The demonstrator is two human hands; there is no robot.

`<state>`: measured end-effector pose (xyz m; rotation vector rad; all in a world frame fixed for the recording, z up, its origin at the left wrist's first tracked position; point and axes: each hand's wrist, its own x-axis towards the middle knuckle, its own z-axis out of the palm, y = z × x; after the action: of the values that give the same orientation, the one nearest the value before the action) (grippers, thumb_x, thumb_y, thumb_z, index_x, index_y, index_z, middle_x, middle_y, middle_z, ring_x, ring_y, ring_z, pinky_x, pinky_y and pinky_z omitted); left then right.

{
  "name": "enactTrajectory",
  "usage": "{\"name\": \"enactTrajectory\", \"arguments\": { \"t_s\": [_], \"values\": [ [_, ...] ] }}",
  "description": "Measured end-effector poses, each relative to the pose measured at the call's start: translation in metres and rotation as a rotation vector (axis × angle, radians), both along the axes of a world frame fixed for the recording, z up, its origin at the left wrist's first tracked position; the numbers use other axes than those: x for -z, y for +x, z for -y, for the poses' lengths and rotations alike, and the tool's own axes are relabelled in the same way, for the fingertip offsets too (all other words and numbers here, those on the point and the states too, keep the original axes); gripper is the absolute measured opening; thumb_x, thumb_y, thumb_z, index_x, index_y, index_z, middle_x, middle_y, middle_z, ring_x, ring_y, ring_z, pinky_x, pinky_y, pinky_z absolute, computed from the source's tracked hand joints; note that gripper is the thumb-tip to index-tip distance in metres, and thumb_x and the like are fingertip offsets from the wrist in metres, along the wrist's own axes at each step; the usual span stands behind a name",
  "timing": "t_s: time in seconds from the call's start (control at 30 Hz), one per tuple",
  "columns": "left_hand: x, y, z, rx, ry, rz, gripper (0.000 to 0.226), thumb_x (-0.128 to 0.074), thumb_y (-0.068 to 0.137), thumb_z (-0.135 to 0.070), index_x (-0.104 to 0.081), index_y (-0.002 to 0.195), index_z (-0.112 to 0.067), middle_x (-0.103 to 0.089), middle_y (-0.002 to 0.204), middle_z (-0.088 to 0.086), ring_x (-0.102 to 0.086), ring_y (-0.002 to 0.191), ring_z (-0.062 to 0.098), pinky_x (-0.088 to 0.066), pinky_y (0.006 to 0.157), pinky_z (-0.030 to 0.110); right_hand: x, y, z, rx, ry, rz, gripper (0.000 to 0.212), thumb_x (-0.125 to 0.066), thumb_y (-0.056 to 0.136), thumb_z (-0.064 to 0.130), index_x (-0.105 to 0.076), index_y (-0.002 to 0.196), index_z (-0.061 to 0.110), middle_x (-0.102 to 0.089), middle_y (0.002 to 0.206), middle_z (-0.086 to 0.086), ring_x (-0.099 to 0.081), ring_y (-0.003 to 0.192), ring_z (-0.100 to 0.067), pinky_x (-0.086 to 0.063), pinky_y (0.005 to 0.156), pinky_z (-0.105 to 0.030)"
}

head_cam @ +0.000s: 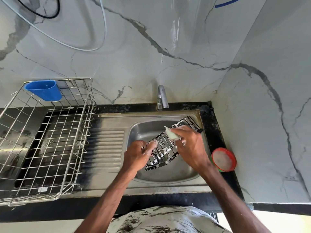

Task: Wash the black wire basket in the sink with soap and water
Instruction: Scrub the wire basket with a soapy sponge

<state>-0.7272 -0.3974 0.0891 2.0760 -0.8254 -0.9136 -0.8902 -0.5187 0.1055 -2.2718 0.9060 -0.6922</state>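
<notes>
The black wire basket (pixel 162 149), streaked with white suds, lies tilted over the steel sink (pixel 151 179) bowl, its far end resting near the sink's right rim. My left hand (pixel 138 154) grips the basket's near left edge, fingers curled through the wires. My right hand (pixel 188 143) holds a pale soapy scrubber (pixel 171 134) against the basket's upper side. The tap (pixel 162 98) stands behind the bowl; no water stream is visible.
A red-rimmed round soap tub (pixel 223 159) with white paste sits on the black counter right of the sink. A large steel wire dish rack (pixel 45 140) with a blue cup holder (pixel 44 89) stands on the left. The ribbed drainboard (pixel 107 148) lies between them.
</notes>
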Motion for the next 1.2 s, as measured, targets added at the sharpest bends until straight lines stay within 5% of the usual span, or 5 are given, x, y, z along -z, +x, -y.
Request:
{"name": "enactTrajectory", "arguments": {
  "t_s": [0.13, 0.4, 0.73, 1.07, 1.2],
  "values": [
    [0.001, 0.004, 0.002, -0.019, -0.017, -0.024, 0.094, -0.048, 0.065, -0.095, -0.075, 0.098, -0.011, -0.061, 0.109, 0.037, -0.075, 0.094, 0.037, -0.064, 0.083, 0.049, -0.009, 0.008, 0.001, -0.024, 0.014, 0.094, 0.047, -0.070, 0.081, -0.013, -0.075, 0.118, 0.014, -0.072, 0.107, 0.002, -0.067, 0.090, -0.004, -0.050, 0.074, -0.005],
    [0.000, 0.014, 0.004, -0.030, 0.007, -0.042, 0.048, -0.060, 0.100, -0.047, -0.071, 0.099, 0.000, -0.040, 0.034, -0.018, -0.052, 0.051, 0.016, -0.062, 0.082, 0.060, 0.004, 0.010, -0.024, -0.158, -0.175, 0.067, 0.065, -0.057, 0.073, -0.024, -0.073, 0.121, 0.017, -0.066, 0.117, -0.004, -0.063, 0.110, -0.017, -0.058, 0.088, -0.027],
    [-0.007, 0.016, -0.002, 0.061, 0.011, -0.053, 0.037, -0.059, 0.090, -0.062, -0.066, 0.098, -0.027, -0.047, 0.041, -0.020, -0.056, 0.043, 0.002, -0.063, 0.086, 0.052, 0.013, -0.003, 0.032, 0.231, -0.200, 0.092, 0.054, -0.059, 0.071, -0.023, -0.081, 0.102, 0.015, -0.077, 0.108, -0.002, -0.072, 0.098, -0.015, -0.053, 0.093, -0.016],
    [0.002, 0.029, -0.008, 0.068, -0.043, -0.033, 0.088, -0.054, 0.061, -0.097, -0.074, 0.095, -0.018, -0.077, 0.094, 0.015, -0.076, 0.087, 0.039, -0.063, 0.078, 0.059, 0.017, -0.010, 0.038, 0.199, -0.143, 0.136, 0.049, -0.060, 0.075, -0.021, -0.079, 0.106, 0.012, -0.075, 0.115, -0.006, -0.073, 0.104, -0.013, -0.059, 0.092, -0.030],
    [0.002, 0.030, -0.009, 0.037, -0.047, -0.068, 0.075, -0.059, 0.070, -0.091, -0.074, 0.094, -0.022, -0.076, 0.099, 0.019, -0.074, 0.095, 0.042, -0.061, 0.082, 0.062, 0.007, -0.021, 0.042, 0.381, 0.072, 0.064, 0.039, -0.062, 0.084, -0.011, -0.078, 0.109, 0.013, -0.076, 0.108, 0.001, -0.070, 0.089, -0.005, -0.050, 0.078, -0.002]
  ]
}}
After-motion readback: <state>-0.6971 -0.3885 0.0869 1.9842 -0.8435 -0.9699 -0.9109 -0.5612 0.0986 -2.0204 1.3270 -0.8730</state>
